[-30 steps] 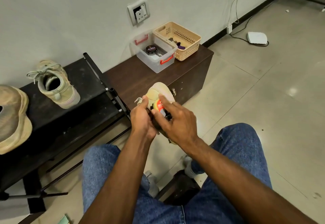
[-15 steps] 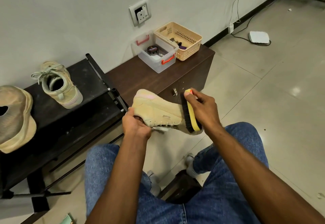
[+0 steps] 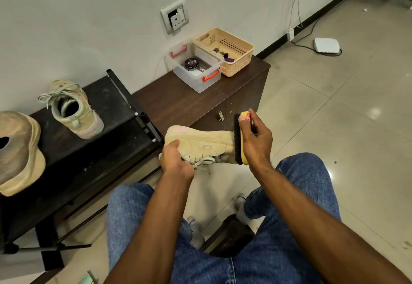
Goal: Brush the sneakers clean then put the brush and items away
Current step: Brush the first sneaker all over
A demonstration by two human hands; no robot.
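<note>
At the far left I see a worn tan shoe (image 3: 19, 150) lying at the edge of the black shoe rack (image 3: 107, 150), and just to its right a pale laced sneaker (image 3: 75, 110) stands upright on the same top shelf, apart from it. Moving right, my left hand (image 3: 176, 161) grasps the beige sneaker (image 3: 200, 142) at its toe end, fingers and thumb curled around it, holding it on its side in the air in front of the rack and above my knees. The laces hang loose just beside that hand. Behind the sneaker stands a dark wooden cabinet (image 3: 182, 103); on its top sit a clear plastic box (image 3: 196, 69) with red handles, holding a round black tin (image 3: 191, 63), and touching its right side a beige basket (image 3: 225, 49) with small dark items I cannot make out. Further right, my right hand (image 3: 256, 141) grips the yellow-backed brush (image 3: 240, 136), thumb across its upper end, with the black bristles pressed against the sneaker's heel end. On the tiled floor at the far right lies a white device (image 3: 326, 44) on a cable.
</note>
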